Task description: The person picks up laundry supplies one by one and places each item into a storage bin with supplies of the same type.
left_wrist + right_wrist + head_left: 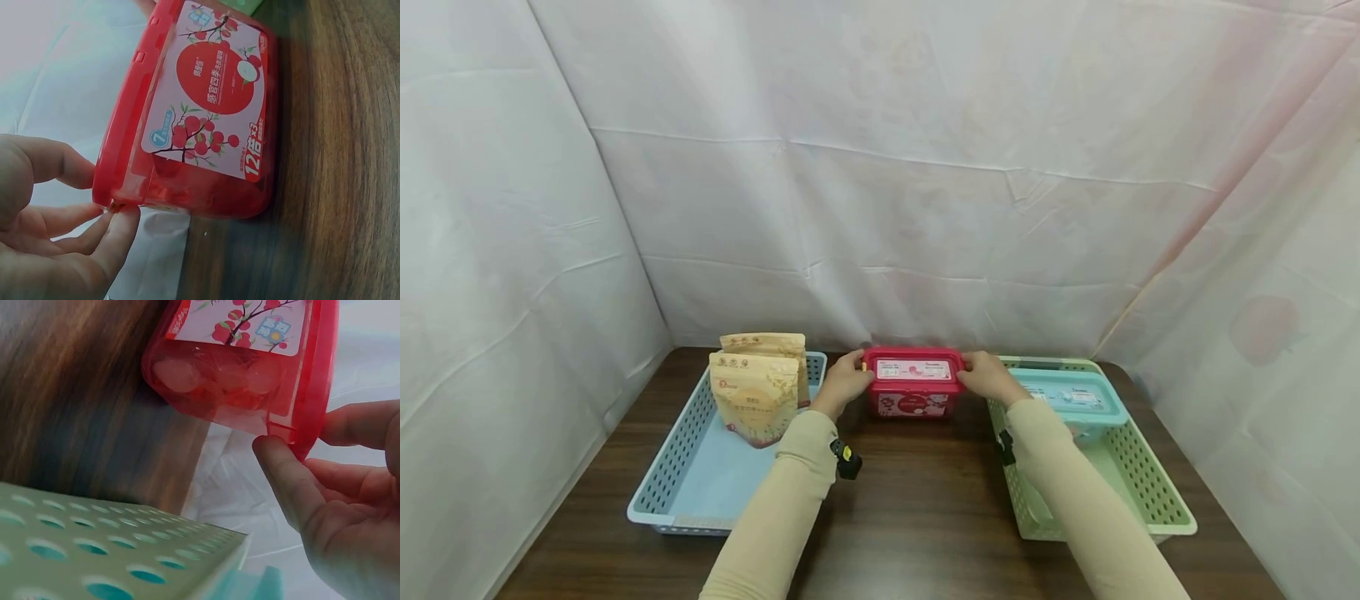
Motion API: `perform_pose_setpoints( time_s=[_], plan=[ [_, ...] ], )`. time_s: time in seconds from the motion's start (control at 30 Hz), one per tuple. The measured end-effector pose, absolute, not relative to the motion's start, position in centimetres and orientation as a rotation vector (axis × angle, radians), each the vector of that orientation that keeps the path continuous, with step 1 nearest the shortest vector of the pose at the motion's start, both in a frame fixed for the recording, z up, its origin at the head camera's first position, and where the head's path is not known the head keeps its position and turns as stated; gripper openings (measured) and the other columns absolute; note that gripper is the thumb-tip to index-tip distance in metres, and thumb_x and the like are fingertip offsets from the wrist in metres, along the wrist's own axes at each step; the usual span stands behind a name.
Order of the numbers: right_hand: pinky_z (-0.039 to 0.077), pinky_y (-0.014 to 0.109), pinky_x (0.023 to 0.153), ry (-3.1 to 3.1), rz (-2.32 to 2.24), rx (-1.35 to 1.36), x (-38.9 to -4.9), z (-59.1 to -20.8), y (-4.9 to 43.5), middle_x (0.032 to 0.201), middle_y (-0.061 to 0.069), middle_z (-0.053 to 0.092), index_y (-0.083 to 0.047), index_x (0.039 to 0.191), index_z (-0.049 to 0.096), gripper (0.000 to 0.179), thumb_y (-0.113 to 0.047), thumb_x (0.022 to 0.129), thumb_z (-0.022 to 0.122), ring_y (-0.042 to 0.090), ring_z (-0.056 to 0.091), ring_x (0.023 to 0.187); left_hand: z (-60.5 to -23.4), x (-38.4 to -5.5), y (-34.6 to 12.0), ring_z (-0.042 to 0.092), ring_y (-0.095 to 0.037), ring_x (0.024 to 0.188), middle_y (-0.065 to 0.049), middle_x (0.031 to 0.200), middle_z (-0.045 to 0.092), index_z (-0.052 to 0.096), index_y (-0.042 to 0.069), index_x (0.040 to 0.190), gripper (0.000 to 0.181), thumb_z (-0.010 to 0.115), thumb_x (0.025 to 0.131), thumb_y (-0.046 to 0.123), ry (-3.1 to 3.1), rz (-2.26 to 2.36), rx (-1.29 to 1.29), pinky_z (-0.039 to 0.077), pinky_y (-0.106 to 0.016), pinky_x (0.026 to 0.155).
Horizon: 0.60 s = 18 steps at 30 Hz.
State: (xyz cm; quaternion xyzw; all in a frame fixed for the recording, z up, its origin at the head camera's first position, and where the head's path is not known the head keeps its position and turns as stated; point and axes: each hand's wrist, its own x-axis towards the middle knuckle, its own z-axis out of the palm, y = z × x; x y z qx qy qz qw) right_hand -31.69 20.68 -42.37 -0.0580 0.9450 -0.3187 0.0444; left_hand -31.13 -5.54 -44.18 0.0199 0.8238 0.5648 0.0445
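Note:
A red lidded plastic box point(913, 404) with a pink fruit-print label stands at the back middle of the table, between two baskets. My left hand point(846, 382) grips the left end of its lid, and my right hand point(992, 377) grips the right end. In the left wrist view, the thumb and fingers of the left hand point(69, 219) pinch the lid's rim at the corner of the box point(206, 81). The right wrist view has the right hand point(350, 487) pinching the opposite rim; round pods show through the clear red wall point(219, 381).
On the left, a blue basket point(722, 487) holds two yellow stand-up pouches point(756, 396). A green basket point(1138, 475) on the right contains a light blue lidded box point(1071, 396), partly behind my right forearm. White sheeting point(887, 208) hangs behind the dark wooden table point(917, 508).

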Motion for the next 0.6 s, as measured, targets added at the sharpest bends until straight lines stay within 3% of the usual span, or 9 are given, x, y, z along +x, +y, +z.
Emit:
perform_pose_setpoints(
  time_s=[0.27,0.47,0.6],
  plan=[
    [0.056,0.041,0.085,2.852,-1.028,-0.184,-31.37,-42.85,20.69,0.126,0.023,0.063,0.01,0.146,0.043,0.051,-0.014,0.103,0.055,0.023,0.064,0.095,-44.26,-30.96,-5.47,0.051,-0.036,0.128,-0.023,0.143,0.051,0.037,-0.001,0.152,0.061,0.059,0.097,0.011,2.545,1.68,0.055,0.044,-0.054,0.105],
    [0.056,0.042,0.087,2.862,-1.007,-0.179,-31.06,-42.75,20.58,0.129,0.024,0.062,0.009,0.147,0.04,0.052,-0.014,0.103,0.054,0.023,0.064,0.097,-43.96,-30.7,-5.51,0.053,-0.036,0.125,-0.023,0.14,0.053,0.039,-0.002,0.151,0.059,0.06,0.097,0.011,2.571,1.639,0.068,0.045,-0.054,0.103],
    [0.055,0.038,0.078,2.87,-0.978,-0.217,-31.0,-42.76,20.57,0.117,0.02,0.067,0.01,0.144,0.045,0.049,-0.013,0.103,0.054,0.02,0.063,0.085,-43.6,-30.29,-5.71,0.055,-0.034,0.123,-0.023,0.137,0.055,0.041,-0.003,0.149,0.058,0.06,0.096,0.01,2.586,1.603,0.063,0.046,-0.052,0.103]
  ],
)
